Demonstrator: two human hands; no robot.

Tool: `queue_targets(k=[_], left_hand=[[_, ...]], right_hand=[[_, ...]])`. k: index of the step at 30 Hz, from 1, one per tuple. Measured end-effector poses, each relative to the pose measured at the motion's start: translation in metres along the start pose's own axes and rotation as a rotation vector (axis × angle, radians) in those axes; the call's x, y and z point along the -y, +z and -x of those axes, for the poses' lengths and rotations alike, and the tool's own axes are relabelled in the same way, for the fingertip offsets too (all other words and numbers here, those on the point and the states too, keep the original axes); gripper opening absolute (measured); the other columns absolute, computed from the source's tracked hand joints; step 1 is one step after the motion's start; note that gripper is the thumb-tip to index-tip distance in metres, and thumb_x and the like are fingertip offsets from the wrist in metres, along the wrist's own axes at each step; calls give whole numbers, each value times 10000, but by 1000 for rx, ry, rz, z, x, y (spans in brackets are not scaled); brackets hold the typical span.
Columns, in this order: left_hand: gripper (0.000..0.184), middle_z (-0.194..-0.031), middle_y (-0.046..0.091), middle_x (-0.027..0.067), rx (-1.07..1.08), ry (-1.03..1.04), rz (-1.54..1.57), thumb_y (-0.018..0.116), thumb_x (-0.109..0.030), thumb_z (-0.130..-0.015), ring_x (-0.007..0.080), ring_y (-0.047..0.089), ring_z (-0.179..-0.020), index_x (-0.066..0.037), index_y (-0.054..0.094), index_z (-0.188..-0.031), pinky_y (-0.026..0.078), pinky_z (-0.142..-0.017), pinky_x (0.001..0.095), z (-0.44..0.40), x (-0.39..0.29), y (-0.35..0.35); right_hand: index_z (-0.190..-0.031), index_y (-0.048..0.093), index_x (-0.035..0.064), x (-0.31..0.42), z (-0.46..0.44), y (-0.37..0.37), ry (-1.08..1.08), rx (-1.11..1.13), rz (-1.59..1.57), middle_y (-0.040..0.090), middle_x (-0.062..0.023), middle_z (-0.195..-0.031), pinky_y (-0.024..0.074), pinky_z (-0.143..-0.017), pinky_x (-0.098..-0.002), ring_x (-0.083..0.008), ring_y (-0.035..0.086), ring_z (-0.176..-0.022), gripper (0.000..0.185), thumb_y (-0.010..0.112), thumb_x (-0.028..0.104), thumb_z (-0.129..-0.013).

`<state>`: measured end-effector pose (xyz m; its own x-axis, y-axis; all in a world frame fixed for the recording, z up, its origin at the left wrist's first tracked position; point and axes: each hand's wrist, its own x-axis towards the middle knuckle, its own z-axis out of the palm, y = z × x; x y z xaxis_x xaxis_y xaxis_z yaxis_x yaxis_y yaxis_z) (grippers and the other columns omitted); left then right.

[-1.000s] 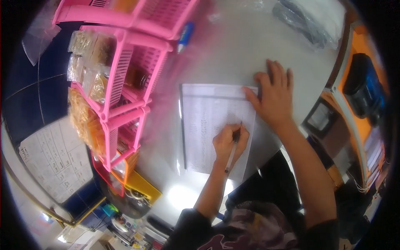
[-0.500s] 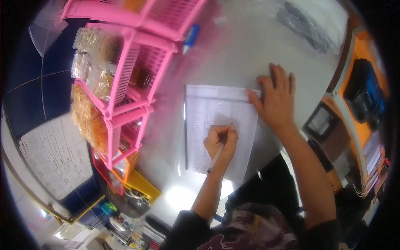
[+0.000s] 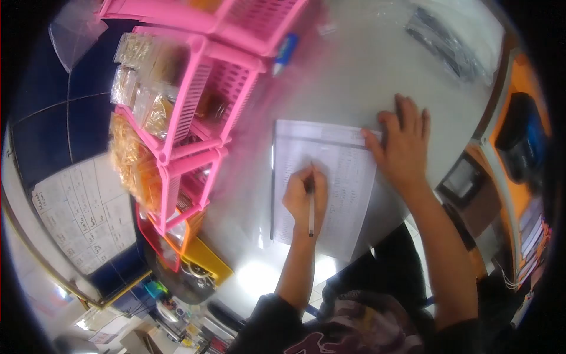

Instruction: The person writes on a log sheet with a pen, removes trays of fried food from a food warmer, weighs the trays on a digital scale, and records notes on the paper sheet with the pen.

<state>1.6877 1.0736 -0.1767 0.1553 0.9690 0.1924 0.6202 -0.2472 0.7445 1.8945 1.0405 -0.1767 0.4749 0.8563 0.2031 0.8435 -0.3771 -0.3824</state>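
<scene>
A sheet of paper with printed rows and columns (image 3: 345, 194) lies on the grey table, a dark strip along its left edge. Over its lower left half, my left hand (image 3: 303, 197) pinches a pen (image 3: 311, 215), the tip against the sheet and the clear barrel pointing back toward my wrist. My right hand (image 3: 404, 141) rests flat with spread fingers at the sheet's upper right corner. Its thumb touches the paper's edge, while the other fingers lie on the tabletop.
Pink plastic baskets (image 3: 203, 100) holding clear packets (image 3: 156, 115) stand at the left. Near them lies a blue marker (image 3: 285, 53). A clear plastic bag (image 3: 442, 44) lies at the far right. A written whiteboard (image 3: 88, 212) and a yellow tray (image 3: 206, 262) are lower left.
My left hand has shifted left across the sheet, and the pen now points more straight up the page. My right hand stays at the corner. The whole view has shifted slightly.
</scene>
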Motion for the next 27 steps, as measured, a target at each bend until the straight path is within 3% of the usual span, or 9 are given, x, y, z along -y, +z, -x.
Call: queue_targets(k=[4, 14, 27], left_hand=[[185, -713, 638, 67, -138, -22, -37, 707, -141, -914, 99, 553, -634, 25, 625, -900, 474, -597, 254, -12, 15, -2], [178, -688, 627, 57, -186, -30, -6, 696, -138, -919, 85, 535, -596, 20, 616, -899, 458, -575, 243, -11, 22, 0], [174, -819, 687, 124, -119, 11, -23, 672, -144, -923, 186, 653, -692, 20, 623, -953, 539, -674, 318, -3, -1, -2]], right_hand=[[-1057, 618, 107, 0, 1, 2, 2, 3, 5, 466, -218, -1440, 187, -1165, -613, -391, 372, -1396, 400, 694, 455, -874], [-1068, 610, 108, 0, 1, 2, -7, 18, 13, 457, -218, -1446, 182, -1167, -616, -392, 355, -1404, 396, 677, 456, -891], [-1097, 597, 101, -2, 4, -3, -35, 14, 9, 439, -239, -1443, 196, -1151, -644, -409, 353, -1394, 393, 638, 448, -916]])
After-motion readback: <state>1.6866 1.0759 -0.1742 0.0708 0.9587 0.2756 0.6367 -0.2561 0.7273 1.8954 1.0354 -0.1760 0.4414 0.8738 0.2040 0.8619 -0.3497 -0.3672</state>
